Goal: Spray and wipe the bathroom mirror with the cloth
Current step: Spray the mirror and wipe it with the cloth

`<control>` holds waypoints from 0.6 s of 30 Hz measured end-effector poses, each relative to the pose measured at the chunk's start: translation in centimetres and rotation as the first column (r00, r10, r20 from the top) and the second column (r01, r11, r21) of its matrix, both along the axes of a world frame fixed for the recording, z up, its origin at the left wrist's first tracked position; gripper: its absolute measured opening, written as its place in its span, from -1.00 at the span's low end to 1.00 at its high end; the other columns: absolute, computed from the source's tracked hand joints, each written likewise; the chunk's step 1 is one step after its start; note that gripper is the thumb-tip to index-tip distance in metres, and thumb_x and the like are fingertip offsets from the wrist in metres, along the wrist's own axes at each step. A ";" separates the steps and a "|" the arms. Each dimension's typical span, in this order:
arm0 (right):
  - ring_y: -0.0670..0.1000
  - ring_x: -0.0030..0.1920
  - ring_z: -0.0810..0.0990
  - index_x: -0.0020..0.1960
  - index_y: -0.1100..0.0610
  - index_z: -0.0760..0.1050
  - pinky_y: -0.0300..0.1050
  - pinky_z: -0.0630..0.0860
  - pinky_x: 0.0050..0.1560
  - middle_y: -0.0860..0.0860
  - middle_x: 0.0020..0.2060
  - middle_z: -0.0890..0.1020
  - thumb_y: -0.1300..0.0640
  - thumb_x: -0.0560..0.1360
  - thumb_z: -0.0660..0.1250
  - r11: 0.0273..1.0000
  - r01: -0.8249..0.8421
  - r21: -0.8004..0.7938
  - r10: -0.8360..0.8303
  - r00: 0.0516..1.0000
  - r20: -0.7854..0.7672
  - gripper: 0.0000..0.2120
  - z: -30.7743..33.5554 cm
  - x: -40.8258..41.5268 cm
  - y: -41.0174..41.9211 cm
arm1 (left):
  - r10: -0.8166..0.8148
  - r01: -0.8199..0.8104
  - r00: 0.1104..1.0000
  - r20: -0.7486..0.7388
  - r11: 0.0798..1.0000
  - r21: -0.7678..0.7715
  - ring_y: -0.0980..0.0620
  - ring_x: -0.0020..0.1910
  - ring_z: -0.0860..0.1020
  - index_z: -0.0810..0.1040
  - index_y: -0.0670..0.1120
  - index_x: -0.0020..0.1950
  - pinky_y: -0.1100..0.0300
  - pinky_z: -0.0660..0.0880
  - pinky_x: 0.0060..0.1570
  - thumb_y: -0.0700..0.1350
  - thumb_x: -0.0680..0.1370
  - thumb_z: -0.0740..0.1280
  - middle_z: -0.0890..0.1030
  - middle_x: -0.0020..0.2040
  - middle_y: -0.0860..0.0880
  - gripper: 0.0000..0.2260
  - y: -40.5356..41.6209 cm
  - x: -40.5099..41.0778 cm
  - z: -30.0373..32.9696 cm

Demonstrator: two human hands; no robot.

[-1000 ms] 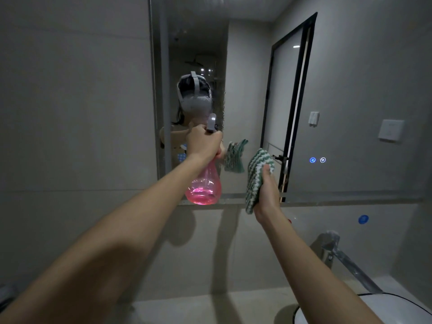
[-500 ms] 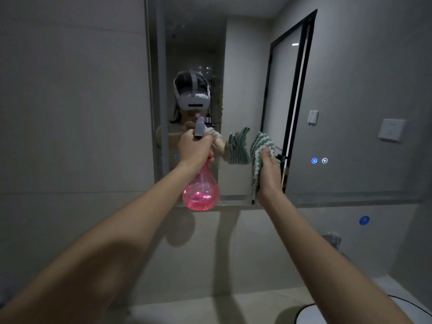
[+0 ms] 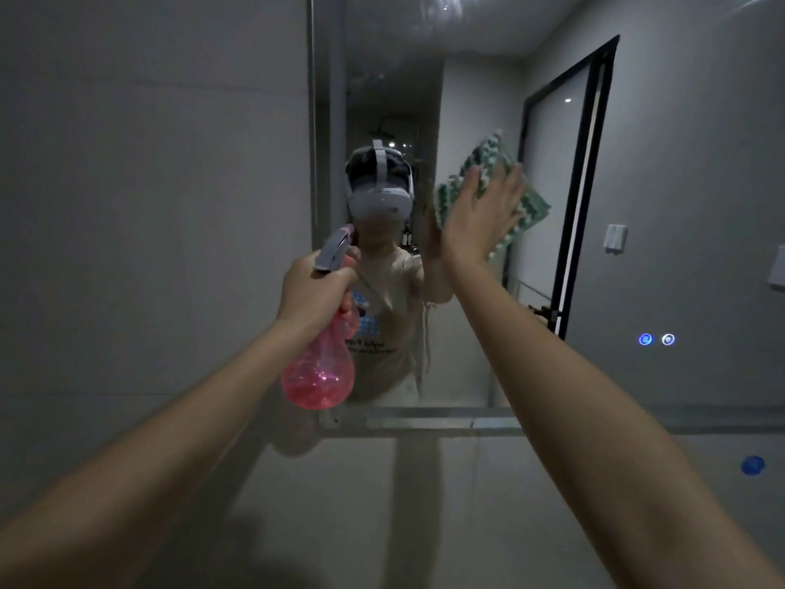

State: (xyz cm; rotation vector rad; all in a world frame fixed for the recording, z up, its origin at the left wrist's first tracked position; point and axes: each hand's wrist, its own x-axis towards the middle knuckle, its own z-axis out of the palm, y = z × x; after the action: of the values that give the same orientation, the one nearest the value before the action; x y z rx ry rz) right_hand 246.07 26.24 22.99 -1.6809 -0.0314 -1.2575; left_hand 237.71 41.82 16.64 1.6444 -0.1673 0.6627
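At the mirror: our right hand [image 3: 475,218] presses the green-and-white cloth [image 3: 526,206] flat against the mirror [image 3: 467,99] glass, fingers straight and spread, up beside the reflected headset.
Left hand: our left hand [image 3: 314,291] is wrapped round the neck of the pink spray bottle [image 3: 318,371], which hangs in front of the mirror's lower left corner, nozzle tilted toward the glass.
Cloth handling: we judge it soft, light and limp; a flat palm over its middle should keep it spread, as loose corners may fold under.
Bottle handling: partly filled, so probably light; the plastic neck below the trigger is the sure hold.
Mirror: rigid but fragile, so even, moderate pressure suits it.
Change: half a second ago the cloth was lower, near the bottom edge, and gripped edge-on; now it is raised and flattened on the glass. The bottle has stayed near the same corner.
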 end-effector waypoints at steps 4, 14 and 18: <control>0.11 0.53 -0.19 0.55 0.03 -0.11 0.04 -0.40 0.40 0.08 0.55 -0.13 -0.18 0.61 -0.05 0.889 0.194 -0.415 -0.184 0.981 0.065 -0.40 0.2 1.7 2.9 | -0.035 0.035 0.998 0.049 0.999 -0.004 0.08 -0.61 0.37 0.53 -0.10 -0.23 0.20 0.38 -0.50 -0.33 0.45 0.25 0.40 -0.63 0.05 -0.85 0.9 0.9 0.6; 0.17 0.53 -0.04 0.55 0.07 -0.01 0.14 -0.29 0.44 0.15 0.53 0.03 -0.25 0.58 -0.08 0.648 0.400 -0.648 -0.291 0.916 0.275 -0.36 -1.0 2.8 5.3 | -0.076 0.082 0.993 0.085 0.994 -0.067 0.10 -0.62 0.37 0.56 -0.14 -0.01 0.21 0.39 -0.52 -0.33 0.48 0.25 0.38 -0.66 0.05 -0.82 1.5 1.5 0.2; 0.20 0.51 0.07 0.53 0.08 0.12 0.19 -0.16 0.46 0.17 0.51 0.14 -0.22 0.59 -0.05 0.587 0.425 -0.689 -0.236 0.904 0.357 -0.39 -2.4 2.7 6.9 | -0.054 0.061 0.996 0.064 0.993 -0.100 0.05 -0.63 0.37 0.55 -0.14 -0.08 0.19 0.37 -0.50 -0.33 0.47 0.25 0.38 -0.66 0.02 -0.85 1.9 1.9 -0.6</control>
State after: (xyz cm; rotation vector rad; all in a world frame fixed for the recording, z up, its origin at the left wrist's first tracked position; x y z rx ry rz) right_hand 248.73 33.16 20.60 -2.3169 -0.4668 -1.9029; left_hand 239.63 43.68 16.01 1.5168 -0.2213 0.6677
